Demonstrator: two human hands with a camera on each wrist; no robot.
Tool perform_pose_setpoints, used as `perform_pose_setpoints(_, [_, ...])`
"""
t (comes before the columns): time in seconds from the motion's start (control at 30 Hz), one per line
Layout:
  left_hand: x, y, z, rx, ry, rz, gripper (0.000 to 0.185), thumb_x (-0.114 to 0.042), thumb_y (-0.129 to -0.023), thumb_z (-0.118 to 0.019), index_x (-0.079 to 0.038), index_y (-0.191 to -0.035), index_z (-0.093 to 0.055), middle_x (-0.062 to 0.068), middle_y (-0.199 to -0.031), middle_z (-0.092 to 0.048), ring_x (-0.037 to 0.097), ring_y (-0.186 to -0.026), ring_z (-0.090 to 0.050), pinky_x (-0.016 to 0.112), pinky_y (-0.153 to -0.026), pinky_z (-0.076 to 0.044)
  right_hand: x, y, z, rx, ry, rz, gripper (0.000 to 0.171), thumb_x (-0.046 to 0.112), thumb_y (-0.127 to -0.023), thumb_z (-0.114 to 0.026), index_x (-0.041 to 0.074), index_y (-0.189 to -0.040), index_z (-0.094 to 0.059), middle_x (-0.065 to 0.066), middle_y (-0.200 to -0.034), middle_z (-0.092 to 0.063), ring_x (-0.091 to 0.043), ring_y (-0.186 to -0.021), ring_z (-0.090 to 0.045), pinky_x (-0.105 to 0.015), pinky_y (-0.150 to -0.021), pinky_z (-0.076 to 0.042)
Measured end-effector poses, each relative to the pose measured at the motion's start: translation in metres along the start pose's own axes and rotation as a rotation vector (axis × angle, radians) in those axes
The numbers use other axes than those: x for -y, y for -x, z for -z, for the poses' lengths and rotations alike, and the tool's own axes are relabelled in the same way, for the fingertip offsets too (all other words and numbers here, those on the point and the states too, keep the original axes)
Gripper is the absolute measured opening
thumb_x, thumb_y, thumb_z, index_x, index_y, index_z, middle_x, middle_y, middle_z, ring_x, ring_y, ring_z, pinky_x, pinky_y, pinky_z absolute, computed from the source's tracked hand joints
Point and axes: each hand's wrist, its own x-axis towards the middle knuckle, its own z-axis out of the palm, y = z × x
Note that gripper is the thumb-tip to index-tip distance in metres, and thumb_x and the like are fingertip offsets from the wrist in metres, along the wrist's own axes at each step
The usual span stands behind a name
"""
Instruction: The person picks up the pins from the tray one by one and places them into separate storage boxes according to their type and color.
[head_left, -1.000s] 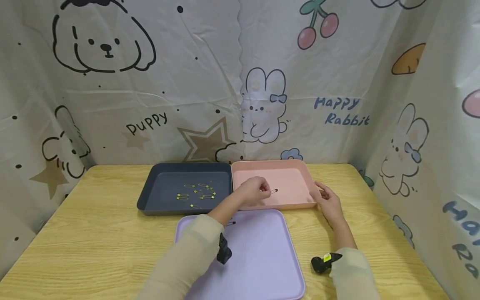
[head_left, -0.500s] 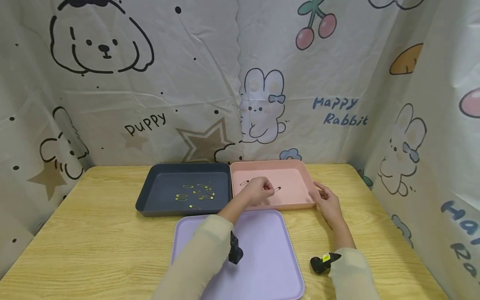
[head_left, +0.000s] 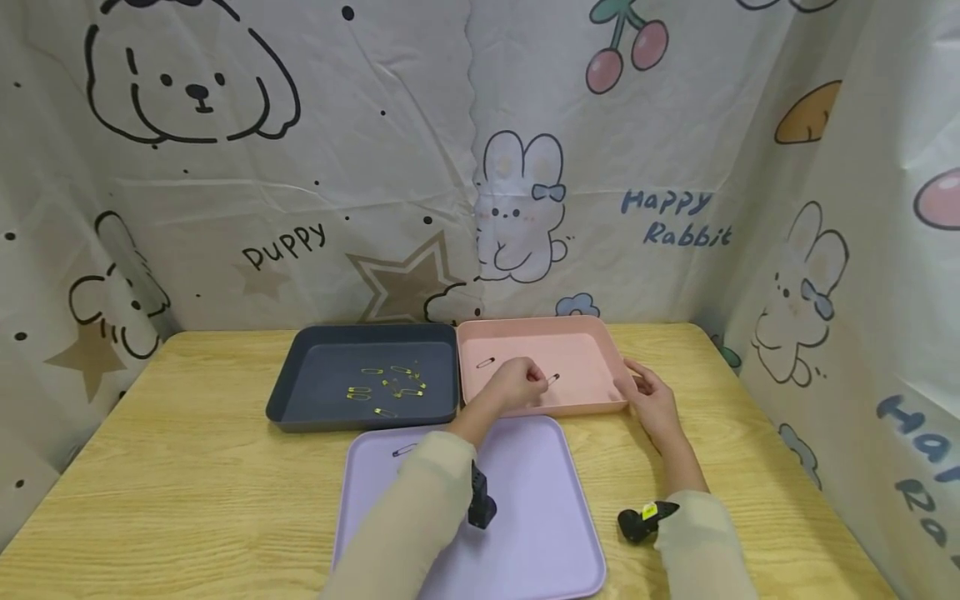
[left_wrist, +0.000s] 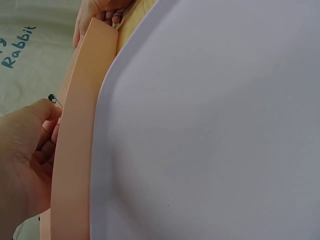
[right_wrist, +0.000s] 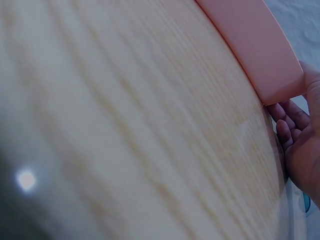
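My left hand (head_left: 517,383) is over the pink tray (head_left: 577,333), pinching a black safety pin (head_left: 553,379) between thumb and fingertips. In the left wrist view, the pin's dark head (left_wrist: 52,98) sticks out past the fingertips. Another black safety pin (head_left: 485,362) lies in the pink tray, left of that hand. With the thumb at the rim and the fingers outside the wall, my right hand (head_left: 654,404) holds the pink tray's front right corner. One dark safety pin (head_left: 405,449) rests on the lilac tray (head_left: 532,500), beside the left sleeve.
A dark grey tray (head_left: 322,375) with several yellow safety pins (head_left: 360,390) stands left of the pink one, side by side. The lilac tray lies in front of both on the wooden table (head_left: 187,475). A printed curtain (head_left: 405,167) hangs around the back and sides.
My left hand has shifted slightly right over the pink tray with the pinched safety pin. Its arm has uncovered the pin lying in the pink tray. The right hand stays at the corner.
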Motion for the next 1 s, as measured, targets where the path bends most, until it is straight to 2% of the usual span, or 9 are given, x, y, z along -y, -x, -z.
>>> perform_pose_setpoints(0.17, [0.003,0.001,0.000,-0.039,0.008,0.013,0.014,-0.019,-0.089,-0.059,-0.007,-0.094,-0.063,0.001,-0.085,-0.057,0.012,-0.078,-0.050,0.023,-0.070,-0.042,0.001,-0.001,-0.003,-0.003,-0.011,-0.001,0.056,0.034,-0.091,-0.059,0.014,-0.140,-0.043,-0.018,-0.127,-0.052,0.010,-0.090,-0.048,-0.008,-0.073,-0.041])
perform_pose_setpoints(0.37, [0.006,0.002,0.002,-0.029,0.017,-0.004,0.024,-0.023,-0.091,-0.058,-0.008,-0.110,-0.061,0.003,-0.090,-0.056,0.013,-0.078,-0.050,0.023,-0.067,-0.042,0.001,-0.001,-0.005,-0.007,-0.010,-0.006,0.055,0.032,-0.091,-0.059,0.014,-0.140,-0.043,-0.017,-0.126,-0.052,0.010,-0.089,-0.048,-0.008,-0.073,-0.041])
perform_pose_setpoints(0.57, [0.005,0.008,0.020,-0.016,-0.048,-0.054,0.024,-0.025,-0.092,-0.057,-0.010,-0.111,-0.060,0.003,-0.092,-0.057,0.013,-0.077,-0.050,0.024,-0.066,-0.042,0.001,-0.001,-0.004,-0.006,0.001,0.011,0.056,0.034,-0.091,-0.059,0.014,-0.140,-0.044,-0.018,-0.126,-0.053,0.011,-0.088,-0.048,-0.008,-0.073,-0.041])
perform_pose_setpoints(0.83, [0.008,0.021,0.042,0.002,-0.132,-0.083,0.022,-0.023,-0.091,-0.058,-0.009,-0.108,-0.061,0.003,-0.089,-0.058,0.015,-0.073,-0.050,0.024,-0.059,-0.040,0.001,-0.001,-0.001,0.001,0.012,0.018,0.056,0.035,-0.091,-0.058,0.014,-0.141,-0.043,-0.019,-0.127,-0.052,0.011,-0.089,-0.047,-0.007,-0.073,-0.041])
perform_pose_setpoints(1.0, [0.012,0.027,0.050,0.003,-0.191,-0.103,0.021,-0.023,-0.090,-0.059,-0.008,-0.105,-0.063,0.004,-0.089,-0.060,0.015,-0.075,-0.052,0.025,-0.063,-0.042,0.001,0.001,0.000,-0.005,0.032,0.016,0.057,0.037,-0.091,-0.058,0.014,-0.141,-0.043,-0.020,-0.127,-0.053,0.012,-0.088,-0.046,-0.007,-0.074,-0.040])
